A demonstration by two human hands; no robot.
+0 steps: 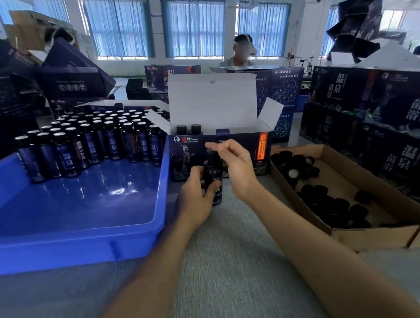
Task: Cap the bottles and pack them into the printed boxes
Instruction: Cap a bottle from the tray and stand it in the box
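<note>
The left hand (197,190) grips the bottle (216,173) upright, steadying it, while the right hand (234,168) pinches the cap (212,155) on top, likely tightening it.

Bright window daylight, soft blur, warped edges.

"温泉" on bottles (67,158), "温泉 苗浴" on stacked boxes (380,115), "PICC" on the open box (248,140).

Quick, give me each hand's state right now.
Left hand: grips the bottle.
Right hand: fingers pinched over the bottle's top; whether they grip anything cannot be told.
</note>
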